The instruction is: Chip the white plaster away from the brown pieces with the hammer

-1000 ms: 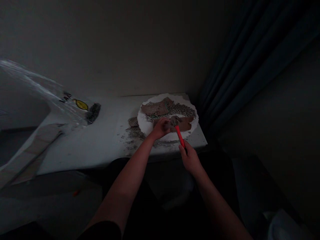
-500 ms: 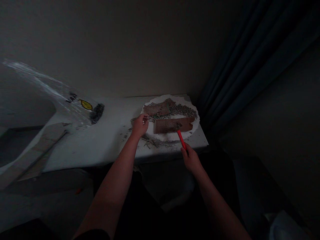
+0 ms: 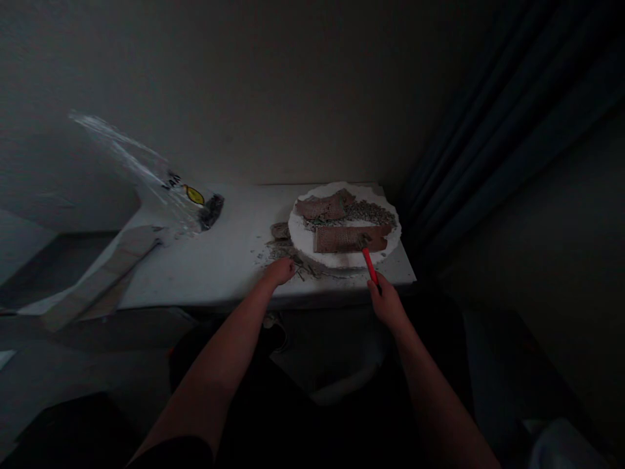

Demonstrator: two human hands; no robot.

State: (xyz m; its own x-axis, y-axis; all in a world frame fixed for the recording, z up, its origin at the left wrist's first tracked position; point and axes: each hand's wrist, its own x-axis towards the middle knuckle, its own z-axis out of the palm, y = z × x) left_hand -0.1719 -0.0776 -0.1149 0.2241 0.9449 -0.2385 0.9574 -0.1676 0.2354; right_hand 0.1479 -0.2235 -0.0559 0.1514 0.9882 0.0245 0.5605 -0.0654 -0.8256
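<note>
A white round slab (image 3: 342, 257) lies at the right end of a white table (image 3: 215, 260). On it are brown tile pieces (image 3: 349, 238) and grey gravel (image 3: 371, 212). My right hand (image 3: 388, 303) grips the red handle of a small hammer (image 3: 370, 264), whose head rests on the long brown tile. My left hand (image 3: 280, 270) sits with curled fingers on the tabletop by grey rubble (image 3: 283, 247) left of the slab; whether it holds a fragment is too dark to tell.
A clear plastic bag (image 3: 161, 189) with a yellow label and dark contents lies at the table's back left. A pale plank (image 3: 97, 280) leans off the left edge. Dark curtains (image 3: 488, 130) hang on the right. My dark-clothed lap is below.
My left hand has drawn back from the slab, leftward and toward me, down to the rubble on the table. The hammer stays with its head on the long tile.
</note>
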